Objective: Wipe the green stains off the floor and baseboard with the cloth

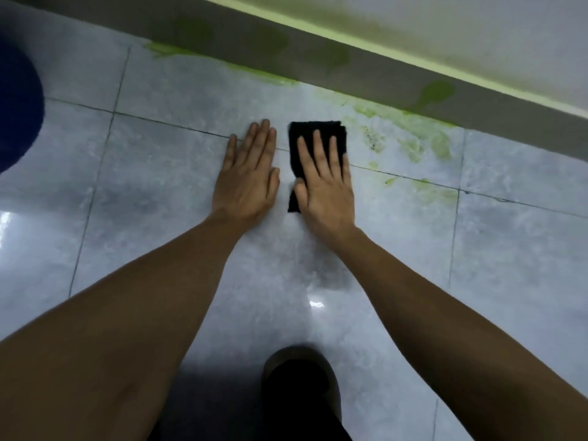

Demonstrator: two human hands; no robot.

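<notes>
A folded black cloth (318,132) lies flat on the pale grey tiled floor (165,173). My right hand (324,183) presses down on it, fingers spread on top and thumb at its left edge. My left hand (248,173) rests flat on the bare tile just left of the cloth, holding nothing. Green stains (416,144) smear the floor to the right of the cloth and run along the foot of the wall. Darker green blotches (436,93) mark the grey baseboard (366,74), with more further left (194,33).
A dark blue rounded object (16,109) stands at the left edge. My foot in a dark shoe (299,383) is at the bottom centre. The wall (477,33) above the baseboard carries a greenish tint. The tiles are glossy with light reflections.
</notes>
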